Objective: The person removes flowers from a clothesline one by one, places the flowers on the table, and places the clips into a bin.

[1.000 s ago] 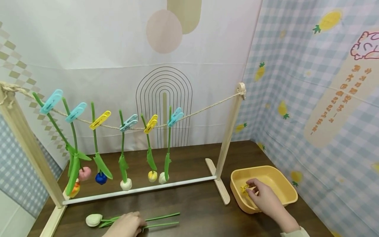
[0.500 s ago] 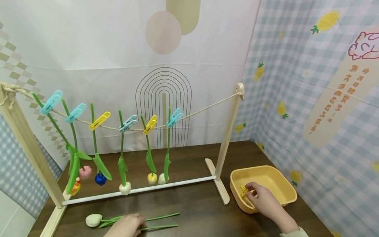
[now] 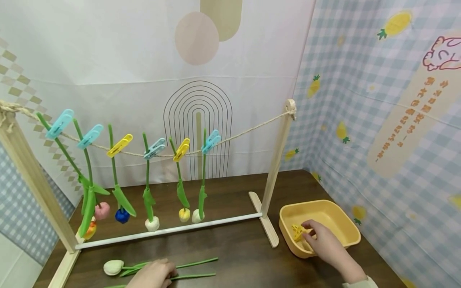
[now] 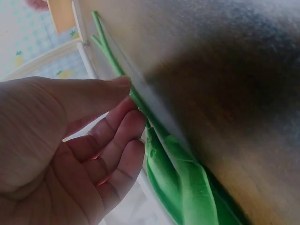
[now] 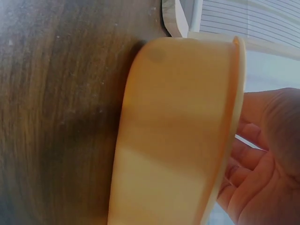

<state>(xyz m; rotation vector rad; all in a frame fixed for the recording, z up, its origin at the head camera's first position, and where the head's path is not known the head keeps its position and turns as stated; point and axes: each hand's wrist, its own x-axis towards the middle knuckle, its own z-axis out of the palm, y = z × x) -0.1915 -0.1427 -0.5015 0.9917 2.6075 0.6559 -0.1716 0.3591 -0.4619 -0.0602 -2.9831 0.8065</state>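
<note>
My left hand (image 3: 153,274) pinches the green stem of an artificial tulip (image 4: 140,102) between thumb and fingers, low over the table. Its green leaves (image 4: 192,183) show below the fingers in the left wrist view. Beside that hand lies a tulip with a white bloom (image 3: 113,267). My right hand (image 3: 325,242) reaches into the yellow basin (image 3: 338,218), with its curled fingertips right at some yellow clothespins (image 3: 297,232). I cannot tell whether it pinches one. From the right wrist, the basin's wall hides those fingertips.
A wooden rack (image 3: 275,172) stands behind the hands, with a twine line (image 3: 248,133) across it. Several tulips hang upside down from blue (image 3: 155,148) and yellow clothespins (image 3: 120,145). A white bar (image 3: 230,221) joins the rack's feet low over the table.
My right hand has lowered slightly in the basin, and more of the yellow clothespins shows beside its fingers. The left hand stays in place; the stem it pinches has shifted a little.
</note>
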